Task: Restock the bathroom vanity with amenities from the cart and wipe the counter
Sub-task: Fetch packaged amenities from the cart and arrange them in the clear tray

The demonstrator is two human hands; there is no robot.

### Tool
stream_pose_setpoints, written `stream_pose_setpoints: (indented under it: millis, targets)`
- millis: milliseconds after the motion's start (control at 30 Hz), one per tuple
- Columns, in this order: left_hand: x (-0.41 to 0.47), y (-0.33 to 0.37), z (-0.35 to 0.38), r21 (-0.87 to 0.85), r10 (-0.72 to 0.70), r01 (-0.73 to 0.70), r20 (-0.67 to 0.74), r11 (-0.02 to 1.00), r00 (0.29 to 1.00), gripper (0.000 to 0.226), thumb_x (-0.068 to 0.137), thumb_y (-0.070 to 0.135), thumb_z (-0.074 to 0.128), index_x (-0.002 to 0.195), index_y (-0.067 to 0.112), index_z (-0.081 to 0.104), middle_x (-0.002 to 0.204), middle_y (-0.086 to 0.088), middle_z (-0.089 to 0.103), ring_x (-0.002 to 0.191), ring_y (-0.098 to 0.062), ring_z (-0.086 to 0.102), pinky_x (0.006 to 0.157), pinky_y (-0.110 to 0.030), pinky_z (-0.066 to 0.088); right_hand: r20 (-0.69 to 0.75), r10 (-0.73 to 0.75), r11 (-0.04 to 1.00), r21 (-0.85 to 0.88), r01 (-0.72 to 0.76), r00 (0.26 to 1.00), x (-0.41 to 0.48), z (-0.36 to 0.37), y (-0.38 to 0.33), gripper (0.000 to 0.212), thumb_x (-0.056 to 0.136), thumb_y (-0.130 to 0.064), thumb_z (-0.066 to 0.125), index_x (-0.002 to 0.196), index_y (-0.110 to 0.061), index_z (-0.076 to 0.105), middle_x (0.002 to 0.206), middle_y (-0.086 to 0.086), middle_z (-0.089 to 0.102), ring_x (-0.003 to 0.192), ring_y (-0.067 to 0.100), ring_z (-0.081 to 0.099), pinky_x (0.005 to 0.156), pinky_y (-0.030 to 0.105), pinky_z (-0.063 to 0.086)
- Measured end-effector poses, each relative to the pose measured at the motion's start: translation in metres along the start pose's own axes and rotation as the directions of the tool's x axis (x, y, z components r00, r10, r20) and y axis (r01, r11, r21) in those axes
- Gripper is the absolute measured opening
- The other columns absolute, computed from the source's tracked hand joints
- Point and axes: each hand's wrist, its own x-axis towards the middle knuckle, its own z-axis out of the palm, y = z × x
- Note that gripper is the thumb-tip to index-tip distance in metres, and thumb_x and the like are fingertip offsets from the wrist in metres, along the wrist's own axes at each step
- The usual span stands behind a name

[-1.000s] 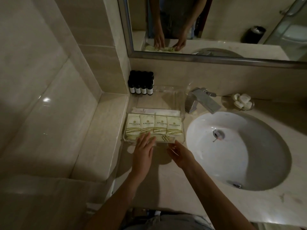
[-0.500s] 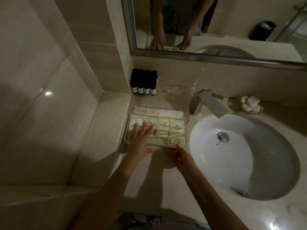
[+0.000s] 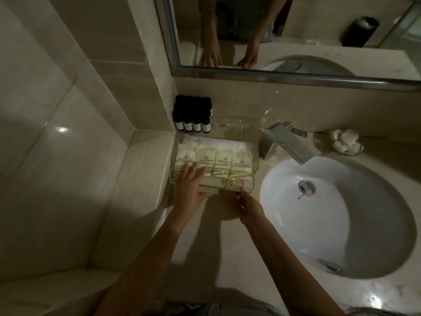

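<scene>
Packets of amenities lie flat in a clear tray on the counter, in the corner left of the sink. Four pale packets lie side by side in a row that runs left to right, each with its long side running from near to far. The tray's own long side runs left to right, along the back wall.

The left hand lies flat on the leftmost packets at the tray's near left, fingers straight and slightly spread, holding nothing. The right hand is at the tray's near rim with bent fingers and the thumb against the clear edge; whether it grips the rim cannot be told.

Each packet carries a small round emblem and a line of dark characters too small to read, with green-gold curved stripes toward its near end.

Behind the tray, dark little bottles with pale, unreadable labels stand against the wall. To their right are the tap and a dish of white soaps, below the mirror.
</scene>
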Motion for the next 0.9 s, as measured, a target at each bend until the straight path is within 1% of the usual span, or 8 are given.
stream_pose_setpoints:
  millis: [133, 267, 433, 500, 600, 733, 767, 900]
  targets:
    - [-0.002, 0.008, 0.004, -0.066, -0.043, 0.038, -0.082, 0.997, 0.996, 0.076, 0.076, 0.035, 0.075, 0.143, 0.027, 0.04, 0.155, -0.002, 0.029, 0.146, -0.027, 0.016, 0.117, -0.051, 0.019, -0.008, -0.015, 1.0, -0.023, 0.015, 1.0, 0.004, 0.003, -0.008, 0.014, 0.097, -0.019, 0.055, 0.093, -0.007, 0.059, 0.089, 0.011, 0.062, 0.082, 0.02, 0.062, 0.068, 0.027, 0.056]
    - [-0.003, 0.015, 0.01, -0.09, -0.127, 0.113, -0.163, 0.99, 0.978, 0.067, 0.071, 0.034, 0.081, 0.132, 0.023, 0.055, 0.145, -0.008, 0.041, 0.137, -0.032, 0.031, 0.109, -0.051, 0.033, -0.051, -0.016, 1.0, -0.003, 0.016, 0.999, 0.01, 0.006, -0.016, 0.018, 0.094, -0.02, 0.059, 0.087, -0.004, 0.059, 0.085, 0.011, 0.062, 0.077, 0.02, 0.062, 0.059, 0.024, 0.057]
    - [-0.006, 0.023, 0.009, -0.158, -0.179, 0.137, -0.296, 0.978, 0.938, 0.048, 0.074, 0.018, 0.075, 0.121, 0.019, 0.062, 0.136, -0.01, 0.044, 0.13, -0.029, 0.039, 0.104, -0.04, 0.041, -0.048, 0.032, 0.998, 0.049, -0.03, 0.998, 0.021, 0.012, -0.023, 0.019, 0.092, -0.02, 0.063, 0.09, -0.001, 0.058, 0.088, 0.014, 0.061, 0.079, 0.022, 0.063, 0.047, 0.022, 0.055]
    - [-0.006, 0.025, 0.007, -0.249, -0.256, 0.178, -0.325, 0.952, 0.91, 0.038, 0.077, 0.012, 0.073, 0.114, 0.015, 0.062, 0.125, -0.011, 0.05, 0.119, -0.027, 0.047, 0.093, -0.032, 0.045, -0.04, 0.056, 0.989, 0.139, -0.05, 0.998, 0.022, 0.014, -0.026, 0.016, 0.092, -0.016, 0.062, 0.085, -0.002, 0.058, 0.08, 0.013, 0.056, 0.075, 0.021, 0.06, 0.042, 0.021, 0.052]
    - [-0.003, 0.028, 0.006, -0.373, -0.339, 0.22, -0.291, 0.901, 0.895, 0.021, 0.085, 0.013, 0.066, 0.104, 0.012, 0.058, 0.113, -0.008, 0.055, 0.103, -0.021, 0.054, 0.078, -0.02, 0.037, -0.026, 0.092, 0.98, 0.179, -0.086, 0.995, 0.023, 0.016, -0.029, 0.018, 0.09, -0.018, 0.064, 0.086, -0.002, 0.059, 0.078, 0.01, 0.055, 0.067, 0.019, 0.06, 0.045, 0.024, 0.055]
    - [0.002, 0.031, 0.012, -0.386, -0.301, 0.179, -0.282, 0.905, 0.911, 0.013, 0.085, 0.008, 0.064, 0.097, 0.01, 0.059, 0.107, -0.008, 0.056, 0.097, -0.021, 0.056, 0.075, -0.019, 0.038, -0.004, 0.114, 0.976, 0.189, -0.111, 0.993, 0.03, 0.015, -0.029, 0.019, 0.087, -0.021, 0.068, 0.091, -0.003, 0.063, 0.069, 0.008, 0.07, 0.05, 0.014, 0.066, 0.069, 0.025, 0.057]
    - [0.001, 0.031, 0.014, -0.368, -0.278, 0.161, -0.292, 0.916, 0.915, 0.015, 0.083, 0.006, 0.065, 0.096, 0.01, 0.059, 0.107, -0.008, 0.056, 0.098, -0.021, 0.056, 0.077, -0.02, 0.039, -0.003, 0.119, 0.973, 0.2, -0.116, 0.993, 0.031, 0.016, -0.03, 0.018, 0.087, -0.02, 0.067, 0.09, -0.003, 0.063, 0.064, 0.007, 0.071, 0.049, 0.014, 0.066, 0.069, 0.026, 0.057]
    - [-0.003, 0.032, 0.023, -0.33, -0.249, 0.165, -0.232, 0.93, 0.94, 0.026, 0.079, 0.0, 0.065, 0.101, 0.01, 0.06, 0.109, -0.009, 0.055, 0.099, -0.025, 0.057, 0.08, -0.027, 0.045, 0.052, 0.125, 0.963, 0.233, -0.134, 0.991, 0.03, 0.022, -0.035, 0.015, 0.092, -0.014, 0.061, 0.079, -0.004, 0.061, 0.052, 0.006, 0.065, 0.044, 0.015, 0.063, 0.046, 0.028, 0.056]
